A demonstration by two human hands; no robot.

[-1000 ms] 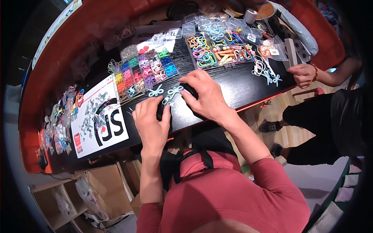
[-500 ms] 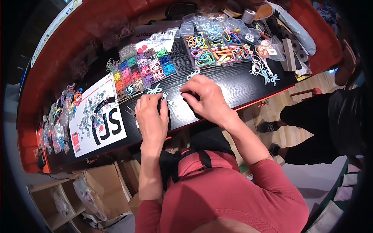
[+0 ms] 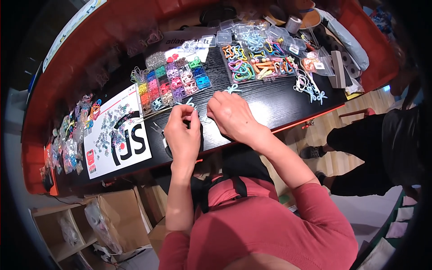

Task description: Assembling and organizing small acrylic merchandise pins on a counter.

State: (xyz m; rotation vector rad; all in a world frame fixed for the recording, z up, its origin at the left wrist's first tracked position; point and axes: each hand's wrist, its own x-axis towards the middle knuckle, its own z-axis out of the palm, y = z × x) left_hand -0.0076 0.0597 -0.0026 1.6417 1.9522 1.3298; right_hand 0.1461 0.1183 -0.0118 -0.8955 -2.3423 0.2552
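My left hand [image 3: 183, 134] is closed in a pinch above the black table [image 3: 265, 104], beside a light blue bow [image 3: 188, 102] partly hidden by its fingers. What the fingertips hold is too small to make out. Close on its right, my right hand [image 3: 235, 118] has its fingers curled together, their tips hidden behind the knuckles. Just beyond that hand lies another light blue bow [image 3: 232, 89]. Between the hands, small pale ring-like pieces [image 3: 205, 119] rest on the table. A pair of pliers or scissors [image 3: 158, 130] lies partly behind my left wrist.
Divided boxes of coloured clips [image 3: 173, 81] and colourful shaped pieces [image 3: 258, 65] stand farther back. On the left, small rings cover a white printed sheet [image 3: 96, 162] near bagged parts [image 3: 67, 148]. Bow charms [image 3: 310, 92] lie at the right. Another person [image 3: 360, 157] stands beyond the table's right end.
My hands have come closer together, the right one moving left and down toward the left. The left fingers are pinched more tightly. The whole view has shifted slightly.
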